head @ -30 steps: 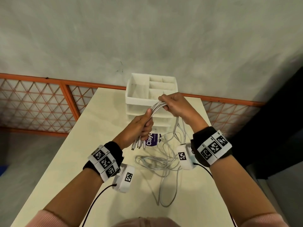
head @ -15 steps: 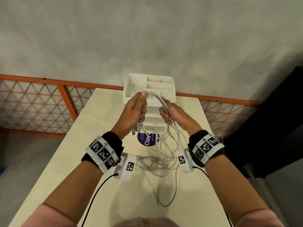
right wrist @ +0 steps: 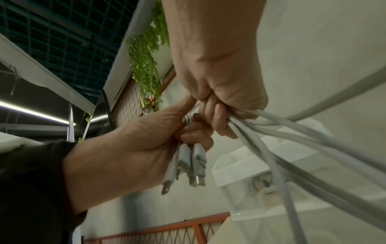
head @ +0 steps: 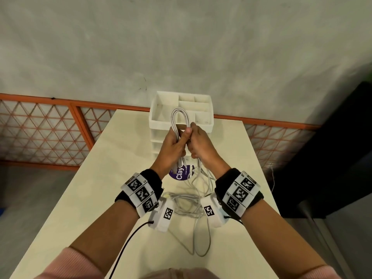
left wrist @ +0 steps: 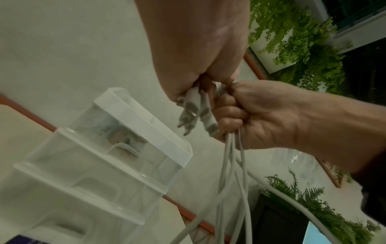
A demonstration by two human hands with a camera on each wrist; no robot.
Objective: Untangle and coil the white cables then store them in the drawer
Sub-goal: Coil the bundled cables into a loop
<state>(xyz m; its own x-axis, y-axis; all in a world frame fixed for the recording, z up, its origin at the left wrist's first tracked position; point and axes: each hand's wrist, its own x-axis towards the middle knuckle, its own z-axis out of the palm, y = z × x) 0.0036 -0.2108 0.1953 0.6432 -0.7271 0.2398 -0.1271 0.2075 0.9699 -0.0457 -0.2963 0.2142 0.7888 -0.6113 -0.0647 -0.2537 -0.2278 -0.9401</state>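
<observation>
Both hands are raised together above the table, in front of the white drawer unit (head: 203,119). My left hand (head: 173,146) grips a bundle of white cables (head: 179,117) near their plug ends (left wrist: 194,113), which hang below its fist. My right hand (head: 199,143) grips the same cables right beside it, knuckles touching. A short loop of cable stands up above the two fists. The rest of the cables (head: 189,200) hangs down from my right hand (right wrist: 217,92) and lies tangled on the table. The plug ends (right wrist: 188,165) stick out under my left hand (right wrist: 146,140).
The drawer unit (left wrist: 100,156) has an open tray with compartments on top and its drawers look closed. A purple round label (head: 181,173) lies at its foot. The cream table (head: 100,178) is narrow, with an orange lattice rail (head: 40,127) behind and a dark cabinet (head: 332,148) to the right.
The hands have come together from being spread apart. The wide cable arc between them has closed into a narrow upright loop, and both hands now sit higher, in front of the drawer unit.
</observation>
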